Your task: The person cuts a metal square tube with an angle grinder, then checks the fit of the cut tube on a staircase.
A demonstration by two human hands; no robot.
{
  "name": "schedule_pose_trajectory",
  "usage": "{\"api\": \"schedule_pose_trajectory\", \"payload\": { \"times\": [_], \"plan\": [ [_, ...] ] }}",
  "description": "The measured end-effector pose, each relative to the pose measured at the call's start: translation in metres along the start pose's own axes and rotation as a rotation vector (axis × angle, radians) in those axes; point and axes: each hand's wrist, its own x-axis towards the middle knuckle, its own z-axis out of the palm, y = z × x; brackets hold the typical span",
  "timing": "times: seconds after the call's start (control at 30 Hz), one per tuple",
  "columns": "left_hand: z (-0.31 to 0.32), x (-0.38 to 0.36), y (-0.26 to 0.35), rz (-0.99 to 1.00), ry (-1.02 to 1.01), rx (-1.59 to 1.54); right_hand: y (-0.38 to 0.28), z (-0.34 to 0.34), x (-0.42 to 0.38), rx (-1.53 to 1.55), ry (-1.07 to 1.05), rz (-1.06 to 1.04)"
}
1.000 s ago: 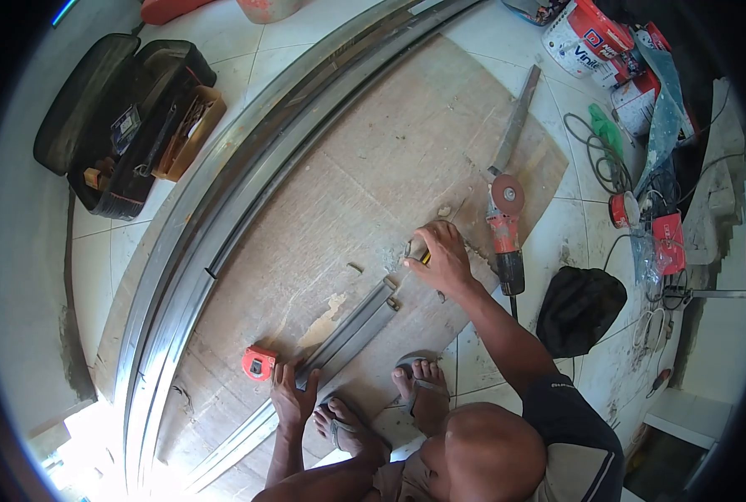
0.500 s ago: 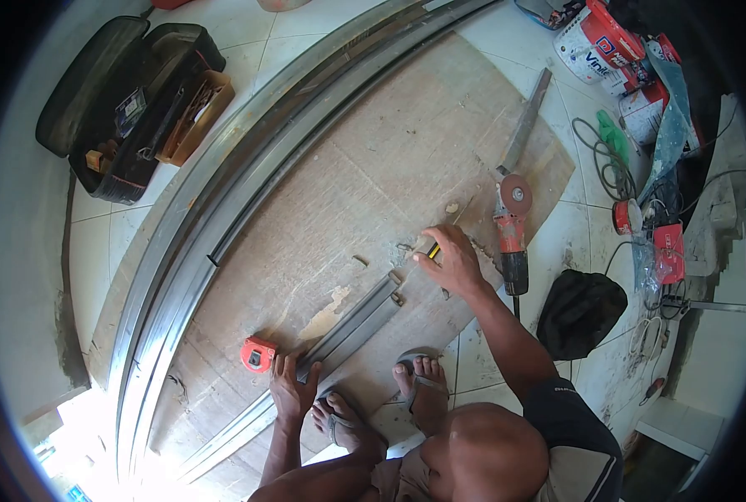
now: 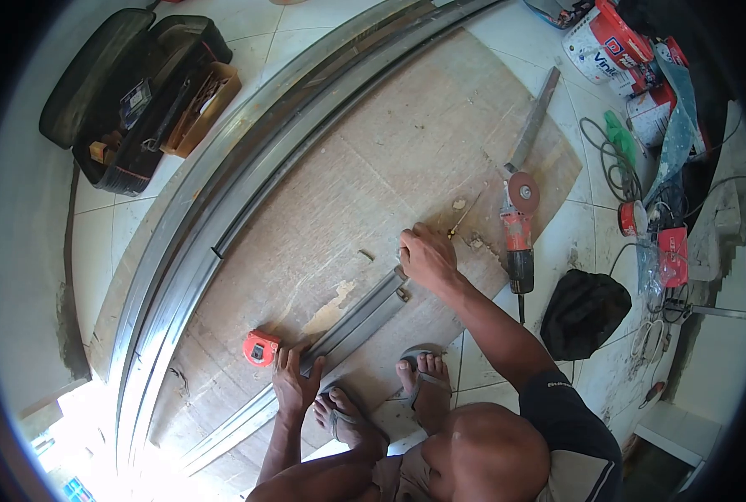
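Observation:
Several short steel channels (image 3: pixel 360 316) lie side by side on the board. My left hand (image 3: pixel 296 386) grips them near their lower-left part, fingers over the far edge and thumb on the near side. A red tape measure (image 3: pixel 260 348) sits just beyond those fingers. My right hand (image 3: pixel 427 261) is closed, fingers curled down at the channels' upper-right end; what they hold is hidden. Beside its knuckles a thin rod with a yellowish end (image 3: pixel 452 233) pokes out along the board. An angle grinder (image 3: pixel 519 238) lies to the right, disc facing up.
Long metal profiles (image 3: pixel 214 209) run along the board's (image 3: pixel 390 151) left side. An open black case (image 3: pixel 139 109) stands beyond them. On the right are a metal bar (image 3: pixel 533 117), black cloth (image 3: pixel 586 314), cables and paint buckets (image 3: pixel 605 42). My sandalled feet are close by.
My right hand has moved left and down, curling its fingers over the channels' end; the yellow-and-black piece seen between thumb and fingers is now covered. My left hand stays put.

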Motion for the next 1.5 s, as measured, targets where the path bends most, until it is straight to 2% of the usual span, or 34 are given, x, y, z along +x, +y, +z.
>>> {"api": "schedule_pose_trajectory", "payload": {
  "times": [0.1, 0.23, 0.3, 0.5, 0.63, 0.7, 0.83, 0.9, 0.93, 1.0, 1.13, 1.2, 1.33, 1.5],
  "plan": [
    [-0.001, 0.0, 0.001, -0.01, 0.0, -0.005, -0.005, 0.001, 0.002, 0.067, 0.095, -0.101],
    [0.001, 0.0, -0.001, 0.004, 0.01, -0.012, -0.01, -0.002, 0.007, 0.223, 0.147, -0.087],
    [0.001, 0.0, -0.003, 0.007, 0.016, -0.014, -0.003, -0.004, 0.008, 0.069, 0.099, -0.055],
    [0.002, -0.001, -0.004, -0.001, 0.016, -0.015, 0.001, 0.007, 0.007, 0.033, -0.099, -0.118],
    [0.0, 0.0, -0.004, -0.01, 0.005, -0.017, -0.009, 0.003, 0.01, 0.006, -0.062, -0.129],
    [0.0, 0.0, -0.005, -0.009, 0.002, -0.011, -0.017, -0.001, 0.009, 0.147, 0.017, -0.148],
    [0.0, 0.001, -0.005, -0.002, 0.008, -0.022, -0.024, 0.001, 0.012, 0.122, 0.019, -0.187],
    [-0.002, 0.002, -0.003, -0.001, 0.007, -0.021, -0.019, 0.009, 0.013, -0.102, -0.061, -0.173],
    [-0.002, 0.001, -0.003, -0.003, 0.001, -0.023, -0.019, 0.01, 0.014, -0.101, -0.06, -0.174],
    [-0.001, 0.0, -0.005, -0.005, 0.001, -0.029, -0.02, 0.008, 0.013, -0.026, -0.165, -0.046],
    [-0.003, 0.001, -0.002, 0.021, 0.007, 0.006, -0.025, 0.0, 0.015, 0.082, -0.194, -0.04],
    [-0.003, 0.005, -0.002, 0.035, 0.009, 0.004, -0.035, 0.001, 0.018, 0.153, 0.033, -0.12],
    [-0.001, 0.003, -0.006, 0.031, 0.004, 0.021, -0.04, 0.001, 0.025, 0.214, 0.081, -0.152],
    [-0.001, 0.003, -0.007, 0.029, 0.003, 0.027, -0.051, 0.003, 0.017, 0.001, 0.017, -0.064]
  ]
}}
